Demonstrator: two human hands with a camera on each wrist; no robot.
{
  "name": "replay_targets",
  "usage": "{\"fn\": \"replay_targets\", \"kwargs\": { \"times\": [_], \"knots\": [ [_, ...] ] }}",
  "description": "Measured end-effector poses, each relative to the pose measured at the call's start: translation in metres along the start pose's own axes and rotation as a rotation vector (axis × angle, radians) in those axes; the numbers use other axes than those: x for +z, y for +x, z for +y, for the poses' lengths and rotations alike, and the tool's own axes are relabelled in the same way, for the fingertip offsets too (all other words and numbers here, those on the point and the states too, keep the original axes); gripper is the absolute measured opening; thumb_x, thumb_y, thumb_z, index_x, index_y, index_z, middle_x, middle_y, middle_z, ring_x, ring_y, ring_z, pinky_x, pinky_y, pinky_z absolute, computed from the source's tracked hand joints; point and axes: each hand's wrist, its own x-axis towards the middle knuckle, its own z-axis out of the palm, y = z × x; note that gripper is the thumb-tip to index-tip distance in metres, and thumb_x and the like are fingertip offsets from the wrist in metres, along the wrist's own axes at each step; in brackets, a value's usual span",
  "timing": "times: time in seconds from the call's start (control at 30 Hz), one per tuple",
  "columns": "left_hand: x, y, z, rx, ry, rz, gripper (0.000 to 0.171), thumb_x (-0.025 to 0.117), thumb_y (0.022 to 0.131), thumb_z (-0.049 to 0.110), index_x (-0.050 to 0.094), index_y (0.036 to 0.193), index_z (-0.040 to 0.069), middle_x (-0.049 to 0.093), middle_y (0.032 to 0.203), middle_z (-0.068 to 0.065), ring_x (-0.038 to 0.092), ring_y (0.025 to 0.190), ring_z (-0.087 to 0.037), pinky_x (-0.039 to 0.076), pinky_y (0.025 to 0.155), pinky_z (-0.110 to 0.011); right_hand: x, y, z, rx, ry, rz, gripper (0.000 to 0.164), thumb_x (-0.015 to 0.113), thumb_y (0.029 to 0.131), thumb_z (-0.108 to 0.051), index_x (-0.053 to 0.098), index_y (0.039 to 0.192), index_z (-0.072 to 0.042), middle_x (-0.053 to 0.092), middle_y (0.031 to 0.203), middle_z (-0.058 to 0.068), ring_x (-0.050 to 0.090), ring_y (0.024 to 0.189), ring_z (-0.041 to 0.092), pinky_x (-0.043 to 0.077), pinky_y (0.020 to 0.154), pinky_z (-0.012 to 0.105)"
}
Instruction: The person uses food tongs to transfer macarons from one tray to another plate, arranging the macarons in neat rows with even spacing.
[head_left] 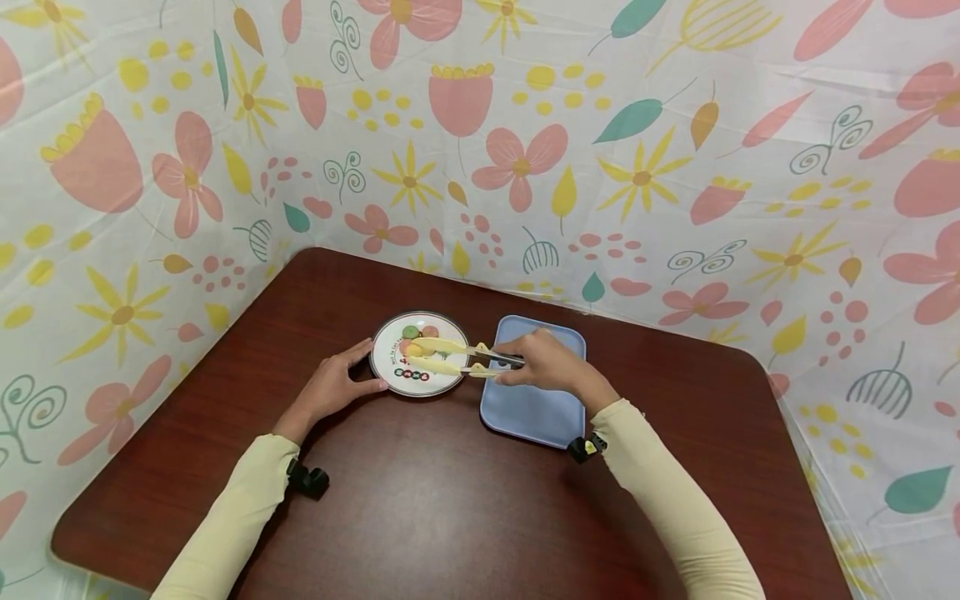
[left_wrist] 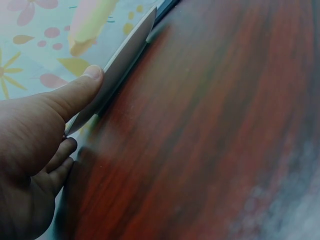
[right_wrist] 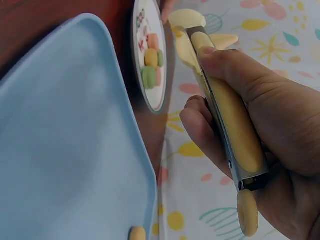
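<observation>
- Head cam: high over the table's [head_left: 420, 483] near side, facing forward and down; farthest back, takes in left hand [head_left: 330, 385], right hand [head_left: 551, 362], plate [head_left: 384, 352], tray [head_left: 532, 412], printed cloth [head_left: 517, 162] behind.
- Left wrist cam: low, close to left hand, tilted; plate nearly edge-on, table filling most of view.
- Right wrist cam: close on right hand and tongs [right_wrist: 230, 117], rolled sideways, looking past tray toward plate.
- Shared: head and right wrist both cover tray, tongs; plate shows in all three.
</observation>
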Motion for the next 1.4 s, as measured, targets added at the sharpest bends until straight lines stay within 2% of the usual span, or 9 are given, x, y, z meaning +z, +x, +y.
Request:
{"fn": "replay_targets", "kwargs": {
  "times": [0.13,0.3,0.4,0.6,0.8,0.97,1.1,1.33,1.4],
  "knots": [
    [0.000,0.000,0.000,0.003,0.001,0.002,0.096,0.083,0.083,0.049,0.039,0.158,0.010,0.036,0.163,-0.013,0.032,0.151,-0.033,0.035,0.117,-0.055,0.008,0.004,0.000,0.001,0.015,-0.016,0.048,0.080,0.090,-0.029,0.071,0.129,-0.003,0.056,0.066,-0.009,0.030,0.050,0.002,0.030,0.052,0.022],
    [0.000,0.000,0.000,0.003,0.007,-0.001,0.096,0.083,0.083,0.050,0.038,0.159,0.012,0.036,0.164,-0.012,0.032,0.151,-0.033,0.035,0.117,-0.055,0.016,0.007,0.001,-0.013,0.005,-0.004,0.045,0.081,0.090,-0.028,0.073,0.127,-0.003,0.069,0.080,-0.007,0.032,0.049,0.000,0.032,0.050,0.020],
    [0.000,0.000,0.000,0.000,0.011,0.000,0.096,0.083,0.083,0.050,0.037,0.159,0.012,0.035,0.164,-0.012,0.032,0.151,-0.033,0.036,0.116,-0.055,0.019,0.009,0.001,-0.022,-0.010,0.007,0.045,0.081,0.089,-0.028,0.073,0.126,-0.004,0.072,0.083,-0.006,0.037,0.050,0.000,0.034,0.050,0.019],
    [0.000,-0.001,0.000,-0.008,0.011,-0.005,0.096,0.082,0.083,0.049,0.037,0.159,0.013,0.035,0.164,-0.012,0.031,0.151,-0.033,0.036,0.116,-0.055,0.023,0.011,0.001,-0.034,-0.031,-0.003,0.045,0.081,0.089,-0.029,0.074,0.125,-0.004,0.069,0.077,-0.008,0.041,0.053,0.001,0.036,0.051,0.020],
    [-0.001,-0.001,0.002,-0.012,0.005,-0.006,0.096,0.083,0.084,0.048,0.037,0.159,0.010,0.035,0.164,-0.013,0.031,0.151,-0.033,0.035,0.117,-0.055,0.023,0.011,0.002,-0.032,-0.017,-0.006,0.047,0.081,0.090,-0.029,0.072,0.127,-0.002,0.062,0.067,-0.008,0.033,0.049,0.001,0.032,0.049,0.020],
    [-0.001,0.000,0.002,-0.014,0.006,-0.008,0.096,0.083,0.084,0.048,0.037,0.159,0.009,0.035,0.164,-0.013,0.031,0.152,-0.033,0.035,0.117,-0.055,0.017,0.006,0.001,-0.029,0.026,0.015,0.047,0.081,0.090,-0.028,0.071,0.128,0.000,0.051,0.059,-0.011,0.028,0.048,0.001,0.029,0.050,0.021],
    [-0.001,0.000,0.001,-0.014,0.015,-0.001,0.097,0.083,0.083,0.049,0.037,0.159,0.009,0.035,0.164,-0.013,0.031,0.152,-0.033,0.035,0.117,-0.055,0.006,-0.002,0.001,-0.027,0.018,0.043,0.049,0.081,0.090,-0.029,0.071,0.129,-0.002,0.043,0.056,-0.012,0.026,0.050,0.002,0.030,0.056,0.024],
    [0.000,0.000,0.001,-0.013,0.007,-0.006,0.097,0.083,0.083,0.050,0.037,0.159,0.009,0.034,0.164,-0.012,0.030,0.152,-0.032,0.035,0.117,-0.055,-0.014,-0.027,0.007,0.025,0.011,0.084,0.056,0.082,0.088,-0.033,0.067,0.134,-0.003,0.054,0.063,-0.010,0.037,0.049,0.001,0.037,0.051,0.022],
    [0.000,0.000,0.001,-0.013,0.008,-0.007,0.097,0.082,0.083,0.050,0.036,0.159,0.010,0.034,0.164,-0.012,0.030,0.152,-0.033,0.035,0.117,-0.055,-0.020,-0.036,0.010,0.052,0.011,0.100,0.058,0.082,0.088,-0.034,0.067,0.135,-0.004,0.055,0.063,-0.010,0.035,0.046,0.002,0.037,0.049,0.022]
  ]
}}
